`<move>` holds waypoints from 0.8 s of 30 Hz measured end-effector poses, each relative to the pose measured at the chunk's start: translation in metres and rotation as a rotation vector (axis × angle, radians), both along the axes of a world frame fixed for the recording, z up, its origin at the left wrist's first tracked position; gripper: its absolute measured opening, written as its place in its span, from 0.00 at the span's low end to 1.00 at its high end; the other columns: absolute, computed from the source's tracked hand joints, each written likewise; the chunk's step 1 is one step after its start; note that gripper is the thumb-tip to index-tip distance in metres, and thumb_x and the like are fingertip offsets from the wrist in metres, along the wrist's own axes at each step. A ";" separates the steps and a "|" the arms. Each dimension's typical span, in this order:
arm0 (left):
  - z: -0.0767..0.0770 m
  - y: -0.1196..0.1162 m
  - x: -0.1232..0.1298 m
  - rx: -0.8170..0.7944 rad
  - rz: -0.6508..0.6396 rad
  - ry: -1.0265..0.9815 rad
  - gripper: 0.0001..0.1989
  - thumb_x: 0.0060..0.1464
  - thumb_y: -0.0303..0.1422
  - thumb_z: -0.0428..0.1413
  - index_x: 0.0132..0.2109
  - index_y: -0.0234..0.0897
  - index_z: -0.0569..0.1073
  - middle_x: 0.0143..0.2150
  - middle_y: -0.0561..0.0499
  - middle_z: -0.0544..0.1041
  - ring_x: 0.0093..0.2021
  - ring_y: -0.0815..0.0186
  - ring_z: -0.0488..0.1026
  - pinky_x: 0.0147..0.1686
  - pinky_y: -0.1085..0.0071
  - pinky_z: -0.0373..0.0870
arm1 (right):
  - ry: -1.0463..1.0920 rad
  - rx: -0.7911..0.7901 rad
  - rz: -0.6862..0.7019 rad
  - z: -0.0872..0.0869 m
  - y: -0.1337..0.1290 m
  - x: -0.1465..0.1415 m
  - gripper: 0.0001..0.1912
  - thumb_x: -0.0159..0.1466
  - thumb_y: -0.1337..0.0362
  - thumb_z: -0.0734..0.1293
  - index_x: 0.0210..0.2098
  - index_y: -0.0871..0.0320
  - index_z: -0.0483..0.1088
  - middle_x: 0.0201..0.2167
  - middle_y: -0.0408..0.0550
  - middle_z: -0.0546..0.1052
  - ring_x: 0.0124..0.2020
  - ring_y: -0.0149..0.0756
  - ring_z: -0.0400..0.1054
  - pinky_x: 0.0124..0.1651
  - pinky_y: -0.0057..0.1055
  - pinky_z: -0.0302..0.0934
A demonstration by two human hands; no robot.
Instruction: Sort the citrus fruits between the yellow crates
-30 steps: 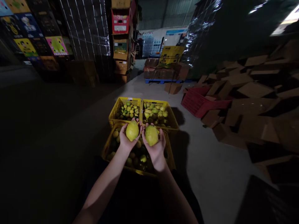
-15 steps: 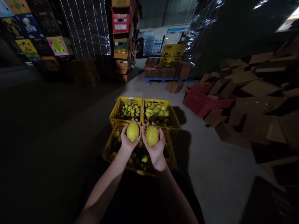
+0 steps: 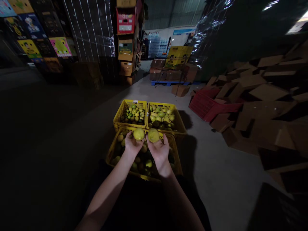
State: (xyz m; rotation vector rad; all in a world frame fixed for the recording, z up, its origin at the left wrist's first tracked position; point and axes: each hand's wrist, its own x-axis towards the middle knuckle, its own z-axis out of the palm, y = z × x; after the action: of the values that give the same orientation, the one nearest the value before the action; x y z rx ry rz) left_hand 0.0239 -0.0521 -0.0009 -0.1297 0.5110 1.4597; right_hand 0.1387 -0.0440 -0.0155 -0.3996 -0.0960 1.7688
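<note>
**Left lemon [image 3: 139, 134] and right lemon [image 3: 153, 135], one in each palm**

The left hand [image 3: 133, 146] was cupped palm up, curled partway around the left lemon, its thumb on the outer side. The right hand [image 3: 160, 150] mirrored it, palm up and half curled, with hold of the right lemon. The fingers beneath both lemons were mostly hidden. The two lemons sat side by side, a narrow gap between them.

Below the hands was the near crate [image 3: 145, 177], yellow, with dim fruit [image 3: 149, 163] inside. Just beyond the hands, two more yellow crates stood next to each other: the left crate [image 3: 128, 126] held small green and yellow fruit, the right crate [image 3: 181, 123] larger ones. All three were on the floor [image 3: 211, 170].

Well right of the hands, a red crate [image 3: 204, 104] lay tilted against a heap of boxes [image 3: 264, 112]. Far ahead of the hands, a yellow box [image 3: 179, 56] sat on the load of a blue pallet [image 3: 167, 83]; left of that rose a box stack [image 3: 126, 48].
</note>
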 end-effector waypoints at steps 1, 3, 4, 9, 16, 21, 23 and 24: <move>0.000 0.000 0.000 0.004 0.005 -0.009 0.15 0.60 0.35 0.42 0.38 0.39 0.72 0.35 0.46 0.78 0.41 0.60 0.75 0.41 0.64 0.73 | -0.007 0.010 0.003 -0.001 0.000 0.000 0.14 0.65 0.58 0.58 0.41 0.55 0.73 0.36 0.45 0.81 0.41 0.35 0.74 0.52 0.39 0.65; -0.001 0.000 0.001 0.006 0.016 -0.021 0.15 0.61 0.36 0.41 0.39 0.39 0.72 0.35 0.46 0.78 0.41 0.60 0.75 0.41 0.63 0.73 | 0.001 0.008 0.010 -0.002 0.000 0.001 0.14 0.65 0.58 0.58 0.41 0.55 0.73 0.36 0.45 0.81 0.41 0.35 0.75 0.51 0.38 0.65; -0.001 0.000 0.001 0.004 0.022 -0.024 0.15 0.60 0.36 0.42 0.39 0.38 0.72 0.35 0.46 0.78 0.42 0.59 0.75 0.41 0.63 0.74 | 0.014 -0.002 0.009 -0.002 0.000 0.001 0.15 0.65 0.58 0.58 0.41 0.55 0.73 0.36 0.45 0.81 0.41 0.34 0.74 0.51 0.37 0.66; 0.003 -0.004 0.004 0.161 -0.017 -0.016 0.15 0.58 0.33 0.45 0.45 0.37 0.74 0.42 0.46 0.79 0.49 0.60 0.74 0.44 0.66 0.74 | 0.080 -0.047 0.029 0.004 0.000 -0.001 0.15 0.66 0.58 0.57 0.40 0.57 0.73 0.35 0.46 0.81 0.43 0.33 0.74 0.49 0.32 0.67; 0.012 -0.011 0.003 0.286 -0.065 -0.089 0.14 0.60 0.30 0.46 0.47 0.40 0.75 0.42 0.51 0.79 0.41 0.67 0.76 0.40 0.73 0.75 | 0.034 0.109 0.010 0.014 -0.009 0.001 0.14 0.62 0.55 0.62 0.42 0.54 0.73 0.41 0.46 0.80 0.48 0.34 0.72 0.44 0.30 0.70; 0.010 -0.014 0.004 0.225 -0.077 -0.011 0.12 0.58 0.30 0.49 0.43 0.42 0.76 0.40 0.53 0.80 0.36 0.68 0.76 0.36 0.74 0.75 | -0.076 0.130 0.015 0.016 -0.017 0.007 0.13 0.60 0.52 0.64 0.40 0.49 0.73 0.42 0.42 0.79 0.43 0.33 0.74 0.38 0.29 0.69; 0.008 -0.014 0.006 0.208 -0.081 -0.030 0.12 0.58 0.30 0.48 0.43 0.42 0.76 0.39 0.53 0.80 0.35 0.68 0.76 0.34 0.74 0.75 | -0.104 0.118 0.017 0.016 -0.019 0.008 0.12 0.60 0.51 0.64 0.39 0.48 0.74 0.42 0.41 0.79 0.42 0.33 0.74 0.37 0.30 0.69; 0.007 -0.014 0.006 0.203 -0.084 -0.049 0.12 0.58 0.30 0.48 0.43 0.41 0.76 0.38 0.52 0.80 0.34 0.68 0.76 0.33 0.74 0.74 | -0.108 0.116 0.017 0.016 -0.020 0.008 0.12 0.60 0.51 0.64 0.38 0.47 0.74 0.41 0.41 0.80 0.41 0.34 0.74 0.37 0.31 0.69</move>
State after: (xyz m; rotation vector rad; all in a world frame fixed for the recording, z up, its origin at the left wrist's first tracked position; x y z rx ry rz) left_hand 0.0302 -0.0662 0.0061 0.0165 0.3225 1.4142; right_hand 0.1472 -0.0639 0.0005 -0.4109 -0.2783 1.7482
